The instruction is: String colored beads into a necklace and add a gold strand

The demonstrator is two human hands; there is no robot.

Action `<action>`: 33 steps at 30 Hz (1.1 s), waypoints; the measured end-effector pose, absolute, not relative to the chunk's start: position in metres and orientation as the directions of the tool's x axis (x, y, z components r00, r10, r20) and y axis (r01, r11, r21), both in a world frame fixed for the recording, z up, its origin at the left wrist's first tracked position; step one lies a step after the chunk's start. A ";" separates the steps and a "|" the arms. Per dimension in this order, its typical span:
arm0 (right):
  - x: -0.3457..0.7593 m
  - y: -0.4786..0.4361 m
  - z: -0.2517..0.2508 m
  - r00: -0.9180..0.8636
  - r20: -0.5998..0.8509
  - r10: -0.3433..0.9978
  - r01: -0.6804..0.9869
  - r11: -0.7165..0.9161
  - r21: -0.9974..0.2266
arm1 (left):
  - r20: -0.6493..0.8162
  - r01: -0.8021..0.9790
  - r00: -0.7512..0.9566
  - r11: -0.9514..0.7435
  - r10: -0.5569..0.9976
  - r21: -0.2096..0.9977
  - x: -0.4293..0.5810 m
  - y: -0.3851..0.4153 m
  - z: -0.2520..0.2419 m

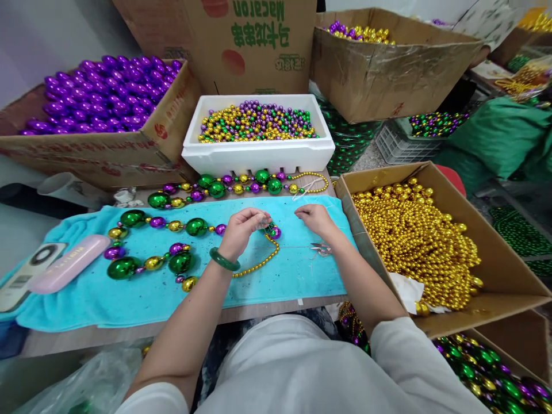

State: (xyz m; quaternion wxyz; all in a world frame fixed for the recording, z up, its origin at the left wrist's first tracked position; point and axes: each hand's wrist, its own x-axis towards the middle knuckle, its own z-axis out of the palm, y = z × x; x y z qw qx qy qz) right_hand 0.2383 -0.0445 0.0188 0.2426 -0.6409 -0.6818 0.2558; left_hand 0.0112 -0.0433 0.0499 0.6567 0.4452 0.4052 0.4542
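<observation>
My left hand (242, 229), with a green bangle at the wrist, is pinched shut on the end of a bead strand (164, 241) of large green, gold and purple balls that loops across the turquoise towel (142, 293). A thin gold bead chain (261, 263) trails from the same spot. My right hand (314, 218) is closed a little to the right, fingers pinched, seemingly on a fine string that I cannot make out clearly. Small scissors (321, 248) lie on the towel just under my right wrist.
A second finished strand (233, 185) lies behind the towel. A white foam box (259, 152) of mixed small beads stands at the back, a carton of purple ovals (103, 92) on the left, a carton of gold bead chains (418, 241) on the right. A pink case (69, 263) rests at the left.
</observation>
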 end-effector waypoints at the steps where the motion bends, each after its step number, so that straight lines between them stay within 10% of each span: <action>1: 0.246 -0.051 0.027 -0.029 -0.013 1.000 0.787 0.015 -0.617 | -0.139 -0.236 0.250 0.200 0.958 0.951 0.010 -0.042 0.050; 6: 0.247 -0.072 0.050 0.051 0.050 0.997 0.758 -0.007 -0.652 | -0.164 -0.218 0.231 0.215 0.959 0.952 0.010 -0.042 0.052; 10: 0.198 -0.063 0.039 -0.015 -0.036 0.999 0.264 -0.031 -0.964 | -0.141 -0.214 0.227 0.191 0.964 0.958 0.014 -0.046 0.055; 15: 0.152 -0.056 0.022 -0.148 -0.122 0.981 -0.078 -0.135 -0.988 | -0.044 -0.177 0.157 0.072 0.987 0.982 0.005 -0.046 0.053; 33: 0.128 -0.063 0.024 -0.087 -0.138 0.987 -0.082 -0.146 -0.986 | -0.095 -0.277 0.034 0.101 0.995 0.956 0.003 -0.050 0.049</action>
